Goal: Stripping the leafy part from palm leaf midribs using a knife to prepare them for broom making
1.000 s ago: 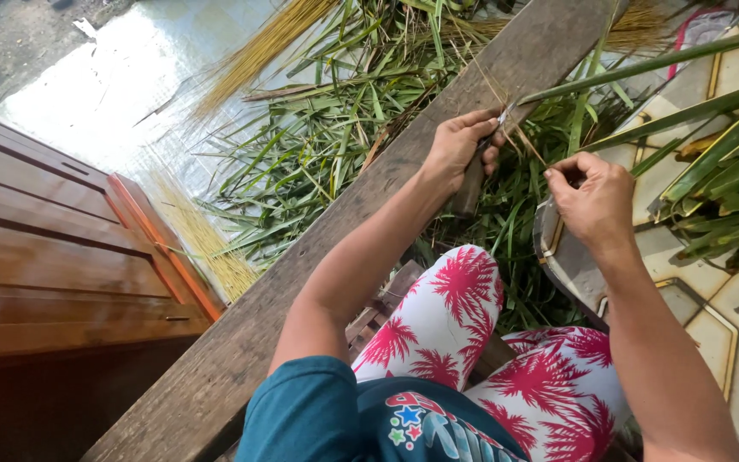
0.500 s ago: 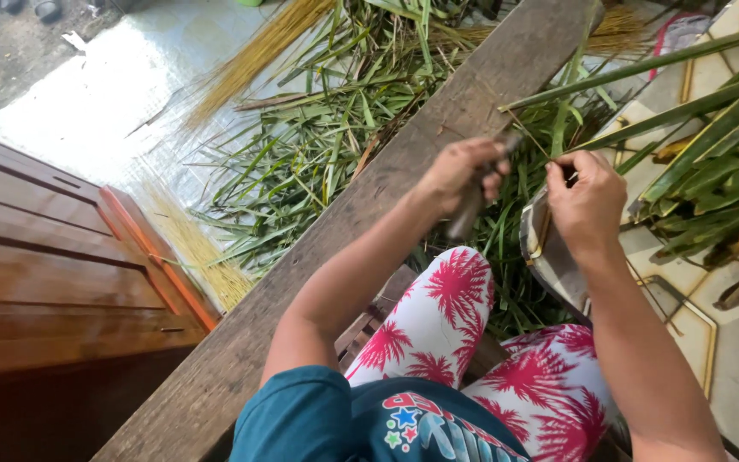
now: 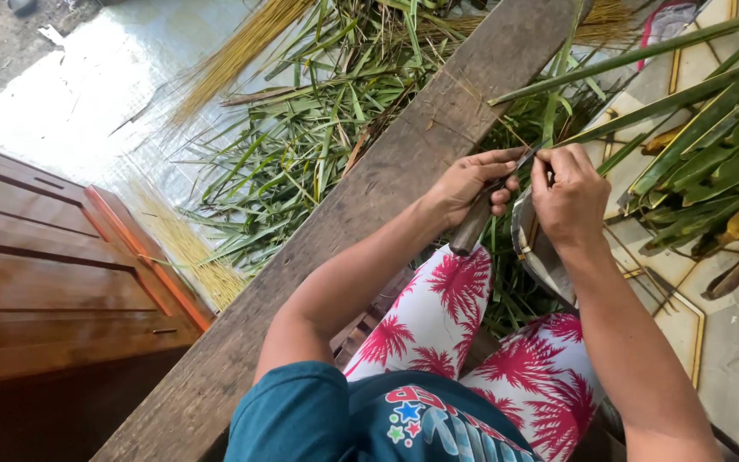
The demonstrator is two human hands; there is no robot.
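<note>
Sunlit pale flooring (image 3: 87, 94) lies beyond a long wooden plank (image 3: 369, 214) that runs diagonally across the view. Heaped green leaf strips (image 3: 301, 154) and a bundle of yellow midribs (image 3: 241, 47) lie on the far side of the plank; no container holds them. At the plank's near edge, the left hand (image 3: 472, 184) is closed around a knife (image 3: 481, 214) with a dark handle. Just beside it, the right hand (image 3: 570, 201) pinches a thin green leaf strip (image 3: 553, 94). Palm fronds (image 3: 712, 162) crowd the tiled floor (image 3: 729, 334) right of the plank.
</note>
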